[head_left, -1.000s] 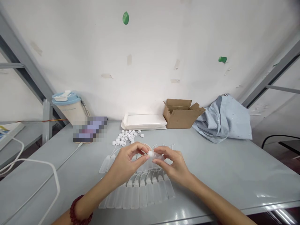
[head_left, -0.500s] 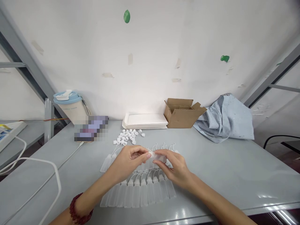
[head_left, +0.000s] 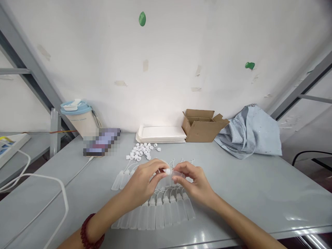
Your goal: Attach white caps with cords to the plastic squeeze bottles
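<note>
My left hand (head_left: 148, 177) pinches a small white cap (head_left: 167, 171) between thumb and fingers. Facing it, my right hand (head_left: 195, 178) grips a translucent plastic bottle (head_left: 178, 174), held sideways with its neck end at the cap. Whether the cap sits on the neck or just touches it, I cannot tell. Below my hands lies a front row of translucent bottles (head_left: 159, 211) with thin looped strings at their necks. Another row of bottles (head_left: 118, 180) lies behind, partly hidden by my hands. Beyond my left hand is a loose pile of white caps (head_left: 141, 150).
A stack of white trays (head_left: 162, 134) and an open cardboard box (head_left: 201, 129) stand against the wall. To the right lies a blue cloth bag (head_left: 250, 133). On the left are a blurred phone (head_left: 103, 141), a lidded cup (head_left: 80, 119) and a white cable (head_left: 64, 193).
My left fingers have shifted their hold, so more of the white cap shows. The right hand stays around the bottle with a slightly changed grip. The view has moved slightly.
</note>
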Demonstrator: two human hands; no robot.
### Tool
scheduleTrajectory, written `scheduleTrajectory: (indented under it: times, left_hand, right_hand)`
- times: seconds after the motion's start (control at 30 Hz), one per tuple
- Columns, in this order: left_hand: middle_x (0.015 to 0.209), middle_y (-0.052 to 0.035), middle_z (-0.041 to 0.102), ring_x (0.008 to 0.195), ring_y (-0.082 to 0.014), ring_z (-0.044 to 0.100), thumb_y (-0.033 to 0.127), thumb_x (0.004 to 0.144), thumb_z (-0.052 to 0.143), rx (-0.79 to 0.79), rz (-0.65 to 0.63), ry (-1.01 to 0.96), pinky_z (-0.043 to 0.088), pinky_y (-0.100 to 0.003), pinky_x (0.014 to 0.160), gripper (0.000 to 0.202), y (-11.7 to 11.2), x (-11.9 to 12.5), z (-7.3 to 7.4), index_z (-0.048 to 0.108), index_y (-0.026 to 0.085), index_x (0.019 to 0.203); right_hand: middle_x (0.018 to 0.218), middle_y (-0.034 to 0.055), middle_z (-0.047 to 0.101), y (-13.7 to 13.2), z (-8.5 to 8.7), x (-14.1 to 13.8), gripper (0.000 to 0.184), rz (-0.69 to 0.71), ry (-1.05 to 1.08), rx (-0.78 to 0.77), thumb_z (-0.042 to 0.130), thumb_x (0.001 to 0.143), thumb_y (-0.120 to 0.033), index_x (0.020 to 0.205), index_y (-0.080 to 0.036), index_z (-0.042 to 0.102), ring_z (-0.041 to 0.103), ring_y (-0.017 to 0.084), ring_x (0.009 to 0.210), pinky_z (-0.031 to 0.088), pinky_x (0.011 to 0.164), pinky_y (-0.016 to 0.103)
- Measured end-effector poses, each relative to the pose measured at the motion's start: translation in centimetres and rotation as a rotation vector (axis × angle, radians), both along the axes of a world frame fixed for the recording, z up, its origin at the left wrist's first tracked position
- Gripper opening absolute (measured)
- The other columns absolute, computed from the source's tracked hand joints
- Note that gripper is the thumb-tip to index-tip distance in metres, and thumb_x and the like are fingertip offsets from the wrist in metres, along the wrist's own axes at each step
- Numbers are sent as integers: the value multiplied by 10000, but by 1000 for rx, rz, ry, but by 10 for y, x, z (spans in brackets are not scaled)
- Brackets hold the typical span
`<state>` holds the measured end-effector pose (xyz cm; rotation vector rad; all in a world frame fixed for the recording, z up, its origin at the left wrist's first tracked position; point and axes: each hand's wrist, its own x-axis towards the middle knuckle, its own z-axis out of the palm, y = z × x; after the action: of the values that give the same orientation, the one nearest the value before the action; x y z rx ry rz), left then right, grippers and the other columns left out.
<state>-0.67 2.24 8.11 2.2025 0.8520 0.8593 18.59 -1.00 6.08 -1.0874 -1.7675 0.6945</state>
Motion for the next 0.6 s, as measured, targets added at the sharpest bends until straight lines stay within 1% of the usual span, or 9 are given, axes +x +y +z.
scheduleTrajectory:
  times: [0.07, 0.13, 0.2, 0.27, 0.33, 0.4, 0.5, 0.6]
  left_hand:
    - [902, -46, 632, 795, -158, 574, 176, 907, 409, 72, -32, -2, 439, -261, 706, 203, 0, 0, -1, 607, 196, 949]
    - [910, -49, 633, 803, -159, 577, 170, 908, 404, 86, -42, -12, 442, -264, 711, 211, 0, 0, -1, 606, 201, 959]
    - [911, -45, 642, 805, -160, 583, 199, 899, 442, 40, -32, -34, 452, -266, 726, 184, 0, 0, 2, 616, 208, 960]
    - [912, -36, 653, 816, -162, 591, 246, 877, 498, -52, -14, -66, 465, -267, 749, 152, 0, 0, 5, 631, 211, 943]
    - [908, -27, 665, 838, -166, 600, 293, 854, 539, -173, 19, -95, 477, -264, 761, 145, 0, 1, 8, 647, 212, 905]
    - [883, -20, 676, 832, -168, 608, 331, 837, 558, -282, 60, -115, 487, -254, 742, 161, 0, 2, 9, 660, 211, 870]
    - [795, -11, 670, 729, -151, 600, 378, 835, 549, -381, 80, -105, 484, -235, 660, 211, -1, 2, 9, 671, 206, 828]
    - [709, 0, 633, 631, -129, 567, 423, 847, 517, -452, 65, -70, 466, -220, 589, 281, -1, 2, 7, 660, 192, 777]
  right_hand:
    - [676, -2, 657, 0, 2, 0, 144, 56, 114, -151, 596, 829, -320, 884, -194, 555, 612, 122, 570, 477, 545, 248]
    - [675, -9, 654, 1, 5, 0, 177, 99, 221, -253, 611, 816, -332, 896, -194, 535, 599, 112, 555, 470, 533, 241]
    - [695, -8, 657, 1, 6, 0, 199, 120, 289, -306, 631, 800, -332, 899, -196, 525, 585, 103, 550, 455, 514, 228]
    - [714, -3, 663, 1, 8, 0, 202, 118, 306, -316, 644, 790, -323, 895, -197, 526, 582, 102, 560, 451, 511, 226]
    - [727, 2, 666, 1, 8, 0, 195, 95, 285, -288, 652, 785, -312, 890, -198, 535, 590, 110, 584, 464, 533, 236]
    - [731, 5, 662, 1, 7, 0, 182, 63, 235, -219, 654, 783, -300, 890, -198, 548, 604, 122, 626, 480, 565, 246]
    - [748, 12, 648, 1, 3, 0, 155, 8, 111, -50, 649, 790, -282, 889, -197, 566, 601, 128, 648, 477, 556, 237]
    - [798, 26, 665, 0, -2, 1, 128, -32, -35, 148, 627, 812, -253, 915, -198, 575, 566, 109, 597, 457, 523, 220]
